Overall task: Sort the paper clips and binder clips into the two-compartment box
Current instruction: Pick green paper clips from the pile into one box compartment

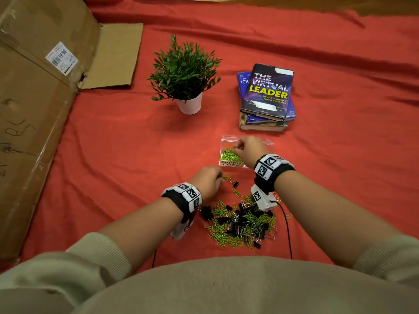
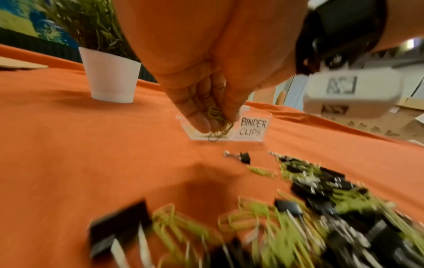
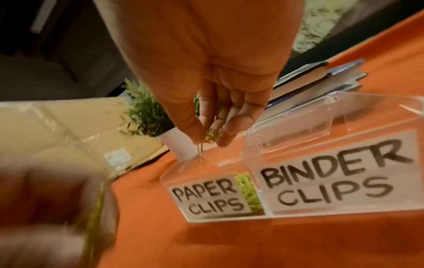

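Nearest the wearer lay the mixed heap (image 1: 242,223) of green paper clips and black binder clips on the red cloth (image 1: 127,155), with one binder clip (image 1: 235,183) apart at its far edge. Just beyond the heap the left hand (image 1: 209,181) hung low over the cloth, its fingers curled and pinching a small bunch of green paper clips (image 2: 216,119), ready for its turn. Farther out, the right hand (image 1: 247,148) hovered over the clear two-compartment box (image 1: 268,142), fingertips (image 3: 195,134) bunched downward and pinching a paper clip (image 3: 201,151) that dangled above the compartment labelled PAPER CLIPS (image 3: 207,198), where a green mound already sat. The neighbouring compartment labelled BINDER CLIPS (image 3: 332,178) looked unfilled, though the label hid most of it. To finish this drop cleanly, I would have lowered the fingertips inside the walls before letting go, keeping left of the divider, since light linked clips snag on fingers and bounce out. The left hand should have waited until the right had cleared the opening. Beyond the box stood a stack of books (image 1: 267,98) and a potted plant (image 1: 184,73).
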{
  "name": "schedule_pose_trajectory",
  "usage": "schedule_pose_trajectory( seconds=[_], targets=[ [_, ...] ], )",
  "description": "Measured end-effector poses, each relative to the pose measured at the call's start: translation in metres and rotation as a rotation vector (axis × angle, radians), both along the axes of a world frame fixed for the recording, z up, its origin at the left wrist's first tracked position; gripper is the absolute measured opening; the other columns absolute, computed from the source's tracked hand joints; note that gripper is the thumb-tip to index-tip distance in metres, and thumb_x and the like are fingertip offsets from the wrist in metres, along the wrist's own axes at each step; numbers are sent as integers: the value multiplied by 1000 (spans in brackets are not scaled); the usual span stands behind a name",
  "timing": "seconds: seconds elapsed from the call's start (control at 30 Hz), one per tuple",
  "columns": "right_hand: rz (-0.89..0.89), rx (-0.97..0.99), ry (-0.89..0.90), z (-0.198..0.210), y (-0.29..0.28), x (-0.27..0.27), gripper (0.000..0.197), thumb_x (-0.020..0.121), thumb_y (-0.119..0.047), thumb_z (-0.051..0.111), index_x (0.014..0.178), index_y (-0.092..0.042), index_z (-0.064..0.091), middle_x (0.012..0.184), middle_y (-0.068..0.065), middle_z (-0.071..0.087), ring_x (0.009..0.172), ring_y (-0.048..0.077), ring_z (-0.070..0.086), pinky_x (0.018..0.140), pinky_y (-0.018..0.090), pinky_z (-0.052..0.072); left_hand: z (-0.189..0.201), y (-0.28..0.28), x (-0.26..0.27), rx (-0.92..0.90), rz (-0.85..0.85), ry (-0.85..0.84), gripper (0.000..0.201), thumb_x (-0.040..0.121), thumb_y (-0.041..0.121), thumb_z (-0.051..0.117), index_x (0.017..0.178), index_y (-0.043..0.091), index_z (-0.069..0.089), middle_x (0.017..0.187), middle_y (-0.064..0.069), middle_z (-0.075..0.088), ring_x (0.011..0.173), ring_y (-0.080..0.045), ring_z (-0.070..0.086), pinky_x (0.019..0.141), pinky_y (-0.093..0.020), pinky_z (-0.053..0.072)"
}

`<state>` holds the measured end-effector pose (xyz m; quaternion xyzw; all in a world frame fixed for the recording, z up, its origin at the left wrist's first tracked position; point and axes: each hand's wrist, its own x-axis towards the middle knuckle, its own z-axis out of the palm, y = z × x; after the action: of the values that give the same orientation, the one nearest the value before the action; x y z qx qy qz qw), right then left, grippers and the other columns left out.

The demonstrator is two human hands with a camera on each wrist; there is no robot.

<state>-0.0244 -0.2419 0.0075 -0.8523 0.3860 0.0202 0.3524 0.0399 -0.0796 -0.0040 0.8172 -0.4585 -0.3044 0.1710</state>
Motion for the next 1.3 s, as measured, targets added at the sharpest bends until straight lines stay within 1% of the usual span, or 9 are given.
schedule_pose_trajectory(
  seconds=[0.13, 0.27, 0.43, 0.57, 0.73, 0.83, 0.97, 1.1, 1.3],
  targets=[
    [65, -92, -17, -2, 3, -9, 13, 84, -13, 60, 90, -4, 66, 96, 16, 65, 90, 29, 60, 77, 31, 44, 19, -34, 16, -99, 46, -32, 14, 91, 14, 58, 100, 7, 64, 104, -13, 67, 98, -27, 60, 80, -28, 43],
    [-4, -75, -40, 3, 15, -39, 11, 86, -15, 56, 83, -9, 64, 86, 9, 64, 79, 23, 59, 68, 27, 44, 24, -68, 27, -96, 32, -84, 14, 91, 14, 57, 99, 4, 63, 105, -15, 66, 99, -30, 59, 80, -31, 43],
    [160, 2, 163, -12, 53, -73, 15, 88, -17, 52, 84, -12, 65, 88, 6, 67, 79, 22, 64, 70, 34, 55, 11, -80, 23, -20, -70, -132, 20, 91, 17, 57, 108, 7, 62, 112, -14, 64, 107, -31, 58, 88, -34, 44],
    [206, -61, 275, -33, 72, -78, 25, 88, -24, 54, 102, -6, 64, 105, 11, 60, 98, 31, 59, 84, 40, 52, 3, -61, 18, -104, -95, -179, 31, 89, 18, 60, 119, 10, 60, 118, -10, 62, 113, -27, 53, 98, -34, 41],
    [296, -178, 282, -43, 85, -72, 22, 88, -11, 53, 105, 2, 57, 110, 16, 56, 109, 34, 52, 86, 39, 47, -3, -10, 21, -79, -52, -168, 17, 88, 12, 55, 102, 11, 65, 104, -9, 62, 101, -25, 57, 89, -32, 43],
    [370, -211, 303, -46, 89, -70, 23, 87, -3, 49, 107, 4, 56, 111, 18, 57, 110, 35, 51, 90, 41, 45, -11, 25, 26, 79, -113, -143, 19, 88, 11, 54, 102, 13, 67, 109, -7, 64, 104, -24, 59, 91, -30, 44],
    [388, -163, 297, -46, 91, -65, 23, 89, -11, 47, 104, 1, 59, 106, 17, 59, 104, 34, 54, 88, 42, 48, -21, 57, 26, 202, -189, -153, 26, 86, 12, 55, 110, 15, 66, 111, -7, 60, 106, -25, 58, 92, -33, 47],
    [430, -118, 261, -43, 106, -57, 25, 88, -17, 49, 101, -1, 63, 104, 15, 60, 98, 34, 58, 86, 43, 51, -29, 69, 14, 225, -215, -207, 31, 85, 16, 56, 115, 11, 62, 109, -10, 55, 105, -30, 56, 91, -40, 48],
    [563, -139, 276, -40, 125, -63, 32, 83, -24, 60, 107, -3, 58, 107, 14, 54, 107, 32, 52, 92, 39, 45, -32, 64, -1, 197, -283, -303, 24, 85, 17, 56, 107, 10, 62, 104, -10, 57, 103, -30, 57, 86, -39, 46]
  ],
)
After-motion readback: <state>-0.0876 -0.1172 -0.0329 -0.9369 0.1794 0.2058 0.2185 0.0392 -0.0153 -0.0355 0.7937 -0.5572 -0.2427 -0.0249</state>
